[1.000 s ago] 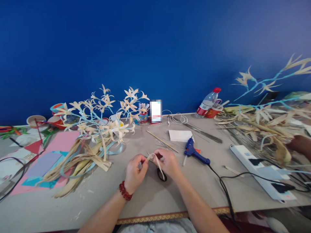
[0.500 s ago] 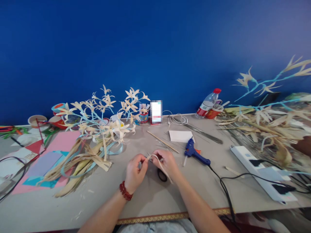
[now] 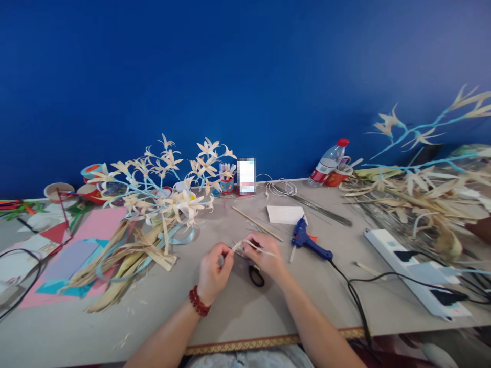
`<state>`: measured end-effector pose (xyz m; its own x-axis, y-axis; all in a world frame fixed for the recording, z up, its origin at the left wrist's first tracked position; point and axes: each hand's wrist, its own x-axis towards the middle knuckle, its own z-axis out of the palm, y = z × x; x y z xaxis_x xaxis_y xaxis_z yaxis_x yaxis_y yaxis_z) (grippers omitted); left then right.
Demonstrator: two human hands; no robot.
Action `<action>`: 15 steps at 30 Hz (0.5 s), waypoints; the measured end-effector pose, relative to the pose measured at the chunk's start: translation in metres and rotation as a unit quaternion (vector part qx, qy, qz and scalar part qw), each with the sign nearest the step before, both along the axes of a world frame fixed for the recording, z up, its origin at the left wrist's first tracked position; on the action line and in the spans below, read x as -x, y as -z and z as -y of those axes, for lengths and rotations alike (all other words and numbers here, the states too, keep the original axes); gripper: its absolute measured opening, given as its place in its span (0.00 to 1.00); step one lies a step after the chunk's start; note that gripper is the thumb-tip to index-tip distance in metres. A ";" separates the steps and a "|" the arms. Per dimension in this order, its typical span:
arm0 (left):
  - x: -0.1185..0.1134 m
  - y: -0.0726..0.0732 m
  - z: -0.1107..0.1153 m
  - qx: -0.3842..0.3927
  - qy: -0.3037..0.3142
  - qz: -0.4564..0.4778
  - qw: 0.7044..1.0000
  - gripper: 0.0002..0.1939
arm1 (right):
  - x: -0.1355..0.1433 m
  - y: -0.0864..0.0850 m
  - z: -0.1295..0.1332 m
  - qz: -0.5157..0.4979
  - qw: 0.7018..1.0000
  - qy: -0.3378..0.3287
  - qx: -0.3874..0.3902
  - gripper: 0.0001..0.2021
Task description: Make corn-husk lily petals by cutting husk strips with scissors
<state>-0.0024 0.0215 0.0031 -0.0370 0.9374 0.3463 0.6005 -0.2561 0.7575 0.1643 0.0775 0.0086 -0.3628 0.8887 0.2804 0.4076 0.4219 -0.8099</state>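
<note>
A thin pale strip (image 3: 245, 242), which looks like corn husk, runs between my two hands above the table. My left hand (image 3: 214, 271), with a red bead bracelet (image 3: 199, 301) at the wrist, pinches one end between thumb and forefinger. My right hand (image 3: 268, 259) has its fingers closed on the strip, whose loose tail trails over the back of that hand. Under the hands lies a pair of scissors with a black handle (image 3: 256, 276); its blades are mostly hidden. Beyond my right hand are a blue glue gun (image 3: 307, 242) and a white card (image 3: 286, 214).
Pale husk flowers on light blue stems (image 3: 153, 181) stand at the left, behind dry husks (image 3: 123, 271) and coloured paper (image 3: 102, 220). On the right are a white power strip (image 3: 402, 273) with black cables, more husks (image 3: 422, 194) and a bottle (image 3: 328, 163). A wooden stick (image 3: 257, 224) lies ahead.
The strip's loose tail has swung from hanging down along my right wrist to lying across the back of the right hand. My right hand has turned slightly; the left stays nearly in place.
</note>
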 end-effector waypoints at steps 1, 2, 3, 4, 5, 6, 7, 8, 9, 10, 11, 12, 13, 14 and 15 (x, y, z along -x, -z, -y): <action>0.000 0.000 0.000 -0.001 -0.001 -0.002 1.000 0.08 | -0.001 -0.001 -0.001 0.007 1.000 0.008 -0.011 0.06; 0.000 0.000 0.000 0.000 -0.002 -0.003 1.000 0.08 | -0.002 -0.002 -0.001 0.012 1.000 0.010 -0.018 0.06; 0.000 0.000 0.000 0.001 -0.004 -0.003 1.000 0.08 | -0.002 -0.003 -0.001 0.015 1.000 0.008 -0.022 0.06; 0.000 0.000 0.000 0.001 -0.007 -0.002 1.000 0.08 | -0.001 -0.003 0.000 0.015 1.000 0.003 -0.021 0.06; 0.000 0.000 0.000 0.000 -0.010 0.000 1.000 0.08 | -0.001 -0.004 0.001 0.012 1.000 -0.002 -0.014 0.06; 0.000 0.000 0.000 -0.001 -0.010 0.002 1.000 0.09 | 0.000 -0.005 0.002 0.006 1.000 -0.009 -0.002 0.05; 0.000 0.000 -0.001 -0.003 -0.010 0.003 1.000 0.09 | 0.001 -0.005 0.003 -0.001 1.000 -0.015 0.011 0.04; 0.000 0.001 0.000 -0.004 -0.009 0.003 1.000 0.09 | 0.003 -0.005 0.004 -0.006 1.000 -0.020 0.022 0.04; 0.000 0.001 0.000 -0.002 -0.007 0.004 1.000 0.09 | 0.004 -0.004 0.004 -0.008 0.999 -0.021 0.027 0.04; 0.000 0.002 0.000 0.001 -0.005 0.004 1.000 0.09 | 0.005 -0.004 0.004 -0.004 0.999 -0.021 0.024 0.04; 0.000 0.002 0.000 0.006 -0.004 0.005 1.000 0.09 | 0.005 -0.002 0.004 0.004 1.000 -0.021 0.016 0.05; 0.000 0.003 0.000 0.011 -0.002 0.005 1.000 0.09 | 0.004 -0.001 0.004 0.017 1.000 -0.019 0.000 0.05; -0.001 0.003 0.001 0.014 -0.001 0.006 1.000 0.09 | 0.003 0.000 0.003 0.032 0.999 -0.012 -0.019 0.06; -0.001 0.003 0.001 0.015 0.000 0.005 1.000 0.09 | 0.001 0.000 0.002 0.045 0.998 0.002 -0.040 0.05; -0.001 0.003 0.001 0.014 -0.001 0.005 1.000 0.09 | -0.002 0.000 0.001 0.054 0.997 0.021 -0.060 0.05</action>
<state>-0.0013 0.0204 -0.0003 -0.0421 0.9468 0.3192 0.5936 -0.2333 0.7702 0.1662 0.0768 0.0081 -0.3600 0.8663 0.3464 0.5081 0.4934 -0.7059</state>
